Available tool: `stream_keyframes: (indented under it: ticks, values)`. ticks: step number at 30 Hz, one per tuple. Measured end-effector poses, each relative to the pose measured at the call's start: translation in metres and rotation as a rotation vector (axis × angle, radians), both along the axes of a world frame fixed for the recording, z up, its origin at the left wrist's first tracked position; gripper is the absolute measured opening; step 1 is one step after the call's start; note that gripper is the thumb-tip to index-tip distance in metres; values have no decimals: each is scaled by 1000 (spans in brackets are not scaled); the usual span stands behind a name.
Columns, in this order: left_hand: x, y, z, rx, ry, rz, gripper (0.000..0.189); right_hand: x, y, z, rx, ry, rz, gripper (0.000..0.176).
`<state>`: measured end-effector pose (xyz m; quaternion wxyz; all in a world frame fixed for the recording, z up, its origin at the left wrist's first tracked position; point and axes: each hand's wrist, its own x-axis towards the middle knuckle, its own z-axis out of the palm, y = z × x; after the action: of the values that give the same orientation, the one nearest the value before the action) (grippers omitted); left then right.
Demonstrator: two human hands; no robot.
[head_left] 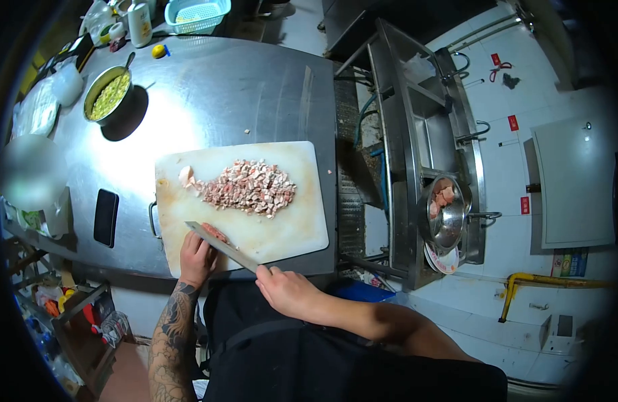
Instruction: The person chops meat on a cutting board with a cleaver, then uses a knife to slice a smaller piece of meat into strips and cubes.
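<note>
My right hand [287,292] is closed round the handle of a kitchen knife [223,246], whose long blade points up and left across the near part of a white cutting board [302,231]. Against the left side of the blade, my left hand [198,257] has its fingers curled on a piece of raw meat, mostly hidden by the hand and knife. Cut meat [215,232] lies just beyond the blade. Farther up the board is a heap of diced pink and white meat [252,187], with a pale larger piece [186,176] at its left end.
A black phone [106,218] lies on the steel table [208,80] left of the board. A pot [108,96] of chopped green food with a spoon stands farther back. At right, a metal bowl [445,213] with meat rests at the sink [436,137]. A blue basket [198,15] is at the back.
</note>
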<state>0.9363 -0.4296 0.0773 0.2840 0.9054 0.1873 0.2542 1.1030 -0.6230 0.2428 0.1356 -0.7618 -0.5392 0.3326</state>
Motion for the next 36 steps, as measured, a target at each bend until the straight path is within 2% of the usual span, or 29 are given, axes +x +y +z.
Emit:
stream_keyframes:
  ticks: [2,3,10,16,19,21,27,32,36]
  values:
    - [-1,-4,-5,8,38,29,55,-3,-2,-6,-39,17,-2,22]
    - [-1,-6,-5,-13,46,47,48,-3,-1,-7,-47,27,-4,23]
    - [-3,-5,-14,-101,33,77,47,-1,13,-9,-70,46,-6,24]
    - [7,-6,-1,-97,-21,126,41,-3,32,-14,-98,79,-5,23]
    - [11,-5,4,-91,-46,114,40,2,18,-6,-68,43,18,22]
    - [12,-6,6,-64,-85,106,37,8,12,13,-146,50,-7,21]
    - [14,-5,13,-95,-91,138,31,0,45,-14,-132,53,-21,21]
    - [17,-3,17,-110,-149,123,29,10,36,-1,-151,69,13,22]
    - [13,-5,12,-103,-112,150,27,1,50,-34,-85,76,-35,18]
